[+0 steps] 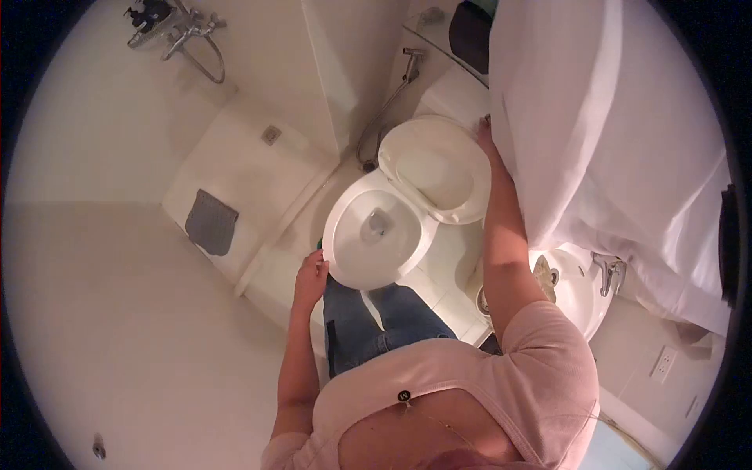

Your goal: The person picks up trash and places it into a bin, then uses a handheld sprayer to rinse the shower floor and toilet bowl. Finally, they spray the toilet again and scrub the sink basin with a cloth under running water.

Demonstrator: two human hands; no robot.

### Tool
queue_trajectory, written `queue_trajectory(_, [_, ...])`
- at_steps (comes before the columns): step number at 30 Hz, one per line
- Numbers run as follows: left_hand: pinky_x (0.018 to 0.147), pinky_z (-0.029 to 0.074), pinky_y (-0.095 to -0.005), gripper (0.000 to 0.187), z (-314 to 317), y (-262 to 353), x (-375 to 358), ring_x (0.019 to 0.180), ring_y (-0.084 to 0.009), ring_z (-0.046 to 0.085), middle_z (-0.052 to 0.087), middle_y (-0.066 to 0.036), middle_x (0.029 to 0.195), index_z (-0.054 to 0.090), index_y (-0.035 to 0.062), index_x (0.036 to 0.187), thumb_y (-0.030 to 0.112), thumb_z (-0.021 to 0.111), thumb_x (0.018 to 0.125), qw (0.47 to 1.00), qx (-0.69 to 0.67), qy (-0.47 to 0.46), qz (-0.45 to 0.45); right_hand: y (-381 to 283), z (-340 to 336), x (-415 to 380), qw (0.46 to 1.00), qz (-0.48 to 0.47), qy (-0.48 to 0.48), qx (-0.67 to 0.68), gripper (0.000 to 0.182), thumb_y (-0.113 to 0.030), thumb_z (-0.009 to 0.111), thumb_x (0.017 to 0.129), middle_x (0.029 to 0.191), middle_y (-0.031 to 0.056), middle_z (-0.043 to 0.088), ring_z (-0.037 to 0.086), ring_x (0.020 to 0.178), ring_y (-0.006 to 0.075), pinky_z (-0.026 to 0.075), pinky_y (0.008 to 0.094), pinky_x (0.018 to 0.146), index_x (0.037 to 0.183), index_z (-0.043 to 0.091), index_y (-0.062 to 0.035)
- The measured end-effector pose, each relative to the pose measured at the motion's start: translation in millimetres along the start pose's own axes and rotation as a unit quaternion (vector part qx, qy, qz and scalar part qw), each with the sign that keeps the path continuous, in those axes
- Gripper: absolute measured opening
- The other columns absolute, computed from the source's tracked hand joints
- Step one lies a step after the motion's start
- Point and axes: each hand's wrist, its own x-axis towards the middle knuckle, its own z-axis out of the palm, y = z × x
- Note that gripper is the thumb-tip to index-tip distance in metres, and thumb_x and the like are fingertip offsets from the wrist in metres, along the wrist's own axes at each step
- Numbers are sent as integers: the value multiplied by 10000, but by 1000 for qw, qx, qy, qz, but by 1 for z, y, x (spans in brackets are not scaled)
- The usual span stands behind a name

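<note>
Left hand (311,280) is resting on the front left rim of the white oval ceramic toilet bowl (352,258), with fingers curled onto the edge; something small and green is showing just by it, too hidden to tell what. Right hand (486,135) is reaching up to the far edge of the raised white plastic toilet lid (435,168), fingers touching it; whether they are gripping, I cannot tell. White fabric (580,117) is hanging just beside this hand. Grey square mat (211,223) is lying on the shower floor, well apart, and a white round washbasin (576,294) is standing at the right
</note>
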Motion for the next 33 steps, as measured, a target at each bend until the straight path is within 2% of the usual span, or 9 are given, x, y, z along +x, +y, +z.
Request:
queue_trajectory(5, [716, 467, -348, 329, 11, 2, -45, 798, -272, 589, 557, -170, 994, 494, 42, 1121, 155, 543, 816, 997, -17, -2, -69, 1, -4, 1, 997, 13, -76, 16, 479, -289, 505, 811, 1084, 283, 484, 470, 1030, 350, 367, 391, 892, 1115, 453, 78])
queue_trajectory(14, [700, 462, -357, 340, 9, -2, -80, 756, -267, 587, 561, -169, 996, 485, 57, 1132, 179, 540, 820, 998, 36, 10, -54, 0, -25, 11, 987, 35, -153, 17, 601, -371, 508, 793, 1165, 304, 450, 455, 1108, 350, 367, 375, 912, 1177, 428, 84])
queue_trajectory(18, [698, 464, -357, 340, -6, -10, -90, 761, -267, 590, 563, -166, 990, 482, 59, 1135, 176, 539, 821, 997, 64, 17, -49, -3, -42, 17, 964, 61, -257, -2, 656, -384, 523, 772, 1212, 286, 427, 448, 1133, 322, 363, 347, 931, 1236, 385, 59])
queue_trajectory(22, [704, 464, -360, 337, -18, -29, -107, 785, -269, 591, 563, -163, 985, 484, 64, 1129, 173, 542, 815, 996, 45, 33, -71, -37, -70, 9, 957, 85, -277, -31, 685, -405, 531, 747, 1221, 272, 428, 449, 1136, 312, 358, 336, 941, 1235, 390, 55])
queue_trajectory(25, [706, 465, -358, 337, -26, -50, -133, 802, -271, 589, 562, -162, 984, 485, 65, 1126, 171, 544, 812, 991, 68, 54, -99, -24, -56, 11, 964, 34, -259, -36, 688, -409, 528, 745, 1216, 269, 435, 449, 1133, 323, 360, 337, 940, 1228, 394, 63])
queue_trajectory(27, [708, 466, -354, 340, -31, -63, -158, 811, -274, 589, 561, -165, 990, 483, 65, 1130, 173, 543, 813, 985, 102, 67, -120, -34, -65, 15, 943, 59, -328, -26, 696, -412, 538, 744, 1218, 268, 433, 438, 1140, 335, 348, 347, 954, 1224, 394, 71])
queue_trajectory(29, [714, 468, -351, 344, -31, -70, -180, 819, -279, 588, 558, -171, 1004, 480, 66, 1136, 179, 542, 816, 980, 128, 74, -137, -28, -55, 20, 956, 47, -280, -81, 694, -409, 548, 747, 1216, 272, 433, 432, 1144, 337, 341, 357, 961, 1222, 395, 73])
queue_trajectory(32, [732, 465, -355, 349, -19, -81, -210, 831, -288, 587, 558, -178, 1014, 472, 62, 1144, 180, 535, 822, 981, 29, 144, -130, -26, -48, 16, 943, 135, -292, 81, 686, -386, 558, 751, 1220, 271, 429, 420, 1156, 333, 333, 356, 968, 1219, 389, 86])
queue_trajectory(33, [736, 465, -356, 350, -18, -73, -218, 834, -290, 586, 560, -179, 1012, 472, 59, 1144, 179, 536, 822, 976, 23, 150, -159, -27, -53, 16, 948, 117, -289, 60, 681, -378, 559, 753, 1216, 273, 431, 430, 1147, 334, 343, 355, 959, 1214, 389, 93])
